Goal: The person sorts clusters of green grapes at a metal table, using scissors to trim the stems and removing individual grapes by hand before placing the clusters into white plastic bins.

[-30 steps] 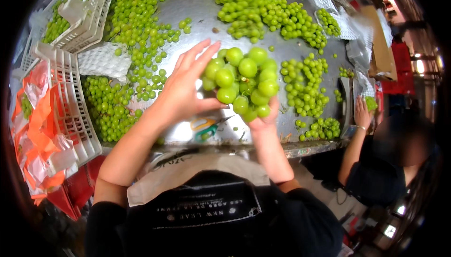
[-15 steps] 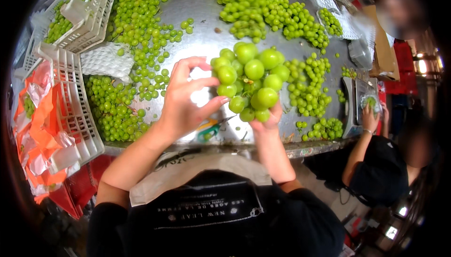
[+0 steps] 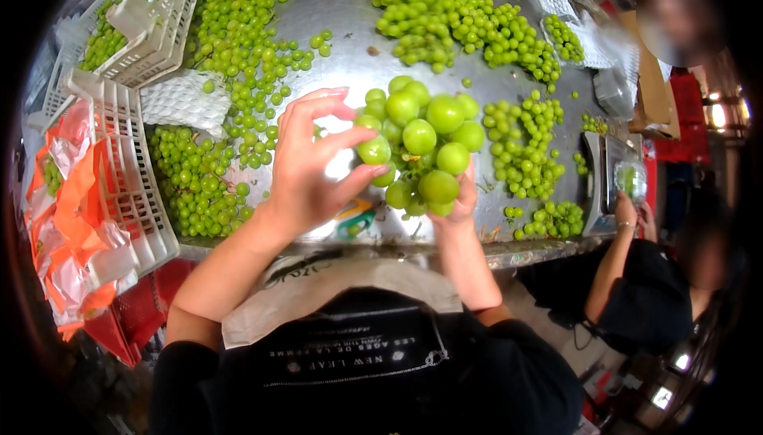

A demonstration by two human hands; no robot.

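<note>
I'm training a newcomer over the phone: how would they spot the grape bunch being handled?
From the metal table, go to its near edge, where two bare forearms reach in. The right hand supports the green grape bunch, with the left hand at its left side. Unlike the bunches lying on the metal, it is held up, and its grapes look far larger.

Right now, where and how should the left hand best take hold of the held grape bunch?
Probably the grape bunch by its left flank, coming from the left: rounded berries there face the left hand, while the right hand supports its lower right side.
</note>
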